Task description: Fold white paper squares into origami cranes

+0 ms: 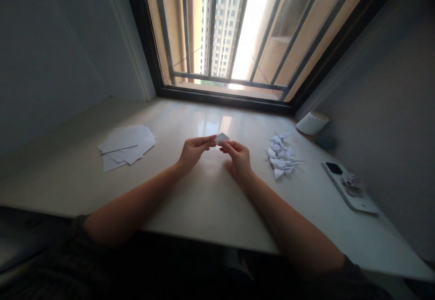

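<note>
Between my two hands, a small folded piece of white paper (pixel 222 137) is held up above the white tabletop, its pointed corner facing the window. My left hand (pixel 195 151) pinches its left side with thumb and fingers. From the right, my right hand (pixel 238 154) pinches its lower right edge, fingers curled in. To the left lies a loose stack of white paper sheets (pixel 127 143). On the right is a heap of folded white paper figures (pixel 281 155) with thin points, resembling origami cranes.
A white cup-like container (pixel 311 123) stands at the back right beside a dark bluish rounded object (pixel 325 142). Nearer, a phone (pixel 350 189) lies by the right wall. A barred window (pixel 224 32) rises behind the white tabletop (pixel 204 200), whose front edge is close to me.
</note>
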Demonstrator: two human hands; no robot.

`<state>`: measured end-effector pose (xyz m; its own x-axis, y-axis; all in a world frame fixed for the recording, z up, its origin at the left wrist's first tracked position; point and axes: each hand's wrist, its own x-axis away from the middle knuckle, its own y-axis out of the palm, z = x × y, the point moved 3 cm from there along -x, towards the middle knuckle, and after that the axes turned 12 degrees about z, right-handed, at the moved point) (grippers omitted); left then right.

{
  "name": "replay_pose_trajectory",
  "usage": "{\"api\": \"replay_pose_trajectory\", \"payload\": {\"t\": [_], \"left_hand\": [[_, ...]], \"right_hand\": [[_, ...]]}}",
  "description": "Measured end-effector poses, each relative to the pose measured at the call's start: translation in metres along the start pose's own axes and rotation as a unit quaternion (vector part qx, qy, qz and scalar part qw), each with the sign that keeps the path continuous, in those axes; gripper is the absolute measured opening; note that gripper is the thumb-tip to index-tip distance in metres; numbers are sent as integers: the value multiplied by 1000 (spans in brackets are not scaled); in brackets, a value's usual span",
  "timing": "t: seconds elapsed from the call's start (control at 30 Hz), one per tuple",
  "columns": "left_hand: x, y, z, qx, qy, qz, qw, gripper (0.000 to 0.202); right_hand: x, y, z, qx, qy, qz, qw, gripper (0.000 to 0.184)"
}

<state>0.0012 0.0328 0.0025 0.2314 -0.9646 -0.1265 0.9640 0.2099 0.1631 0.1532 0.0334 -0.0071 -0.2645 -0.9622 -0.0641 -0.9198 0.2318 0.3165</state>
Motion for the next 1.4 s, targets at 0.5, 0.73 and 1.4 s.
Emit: {"api": "replay_pose_trajectory", "payload": {"t": [0.5, 0.73, 1.4], "left_hand": [[0, -1, 2, -16, 47, 12, 999, 31], [1, 0, 4, -20, 44, 0, 999, 33], [-1, -1, 2, 1, 10, -38, 999, 78]], "right_hand": [[0, -1, 0, 27, 4, 15, 1000, 25], [0, 0, 0, 17, 7, 15, 1000, 27], [0, -2, -2, 11, 2, 29, 1000, 32]]}}
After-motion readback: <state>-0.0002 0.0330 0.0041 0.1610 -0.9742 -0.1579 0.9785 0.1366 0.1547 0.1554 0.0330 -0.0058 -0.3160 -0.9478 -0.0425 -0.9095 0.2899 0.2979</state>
